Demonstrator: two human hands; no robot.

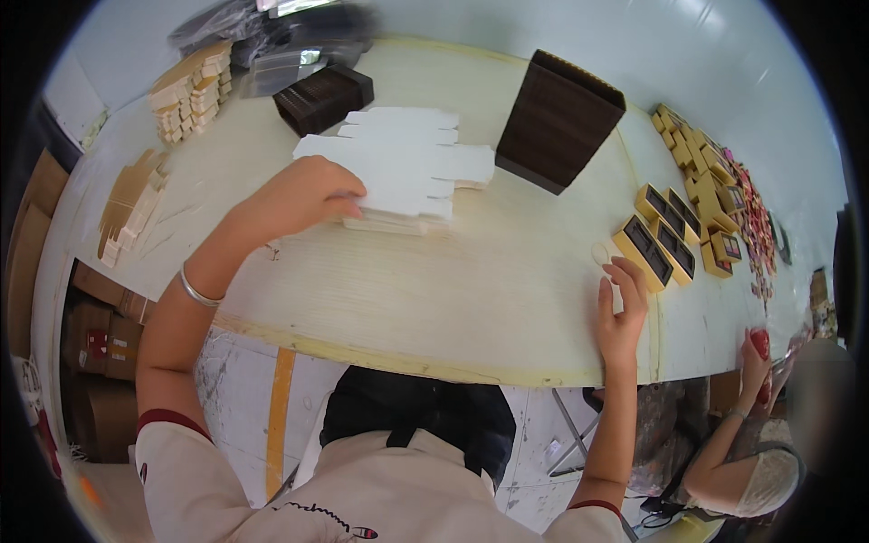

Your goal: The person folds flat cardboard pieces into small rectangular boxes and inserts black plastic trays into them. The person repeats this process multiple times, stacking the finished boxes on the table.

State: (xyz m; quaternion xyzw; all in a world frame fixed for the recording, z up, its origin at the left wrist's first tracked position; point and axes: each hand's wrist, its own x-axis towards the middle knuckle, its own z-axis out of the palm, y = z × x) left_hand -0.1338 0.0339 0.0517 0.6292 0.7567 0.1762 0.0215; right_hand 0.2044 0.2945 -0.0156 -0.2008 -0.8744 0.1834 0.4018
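The left hand (324,192) is at the near left corner of a stack of white die-cut card blanks (394,163), its fingers bent over the edge; whether they pinch one sheet or only rest there, I cannot tell. The stack lies flat around the middle of the tabletop (425,308), notched flaps pointing outward. A silver bangle (197,285) circles the left wrist. The right hand (625,303) is well apart from the stack, palm up, with fingers spread and half curled around nothing; a thin pale loop (600,253) shows just beside its fingertips. Close to that hand sit four open gold boxes with dark insides (658,237), and beyond them a heap of more gold boxes (701,172) runs along the right side, next to scattered small reddish pieces (756,217). A tall dark brown box (561,122) stands upright to the right of the white stack, while a second dark brown box (323,98) lies behind its left side. Brown card blanks (133,204) are piled at the far left. At lower right, a co-worker's hand (753,366) holds something red (762,348).
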